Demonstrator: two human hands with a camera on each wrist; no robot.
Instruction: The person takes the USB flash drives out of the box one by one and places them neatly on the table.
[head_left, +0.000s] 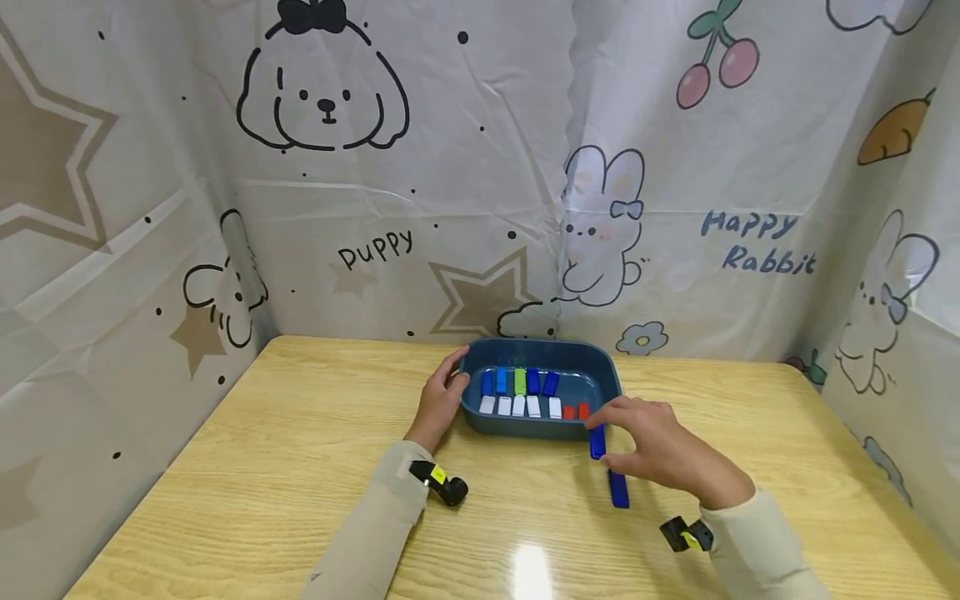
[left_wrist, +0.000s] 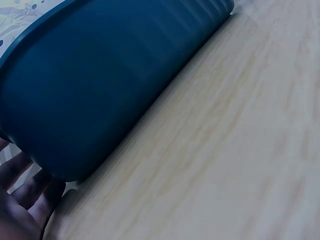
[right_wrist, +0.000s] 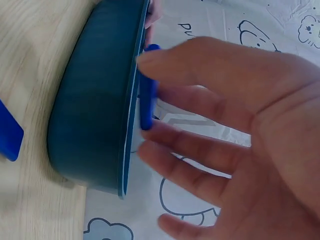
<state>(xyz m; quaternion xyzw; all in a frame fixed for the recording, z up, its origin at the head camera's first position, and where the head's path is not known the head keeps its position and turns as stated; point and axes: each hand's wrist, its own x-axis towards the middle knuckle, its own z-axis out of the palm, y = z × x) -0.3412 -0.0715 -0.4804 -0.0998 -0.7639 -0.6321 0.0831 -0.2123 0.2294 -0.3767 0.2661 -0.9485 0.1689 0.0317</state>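
My right hand (head_left: pixel 660 437) pinches a dark blue block (head_left: pixel 597 442) between thumb and fingers at the front right rim of the dark teal bin (head_left: pixel 525 428). In the right wrist view, the blue block (right_wrist: pixel 147 90) is held upright beside the bin's rim (right_wrist: pixel 131 115). My left hand (head_left: pixel 439 406) grips the bin's left end, fingers outside and thumb at the rim; in the left wrist view its fingers (left_wrist: pixel 31 187) touch the bin wall (left_wrist: pixel 90 90). A second dark blue block (head_left: pixel 618 489) lies on the table below my right hand.
Inside the bin, a back row holds blue blocks (head_left: pixel 532 382) and a green block (head_left: pixel 520 382); a front row holds several white blocks (head_left: pixel 533 407) and two red blocks (head_left: pixel 583 411). The wooden table (head_left: pixel 322 433) meets a printed curtain (head_left: pixel 480 167) behind the bin.
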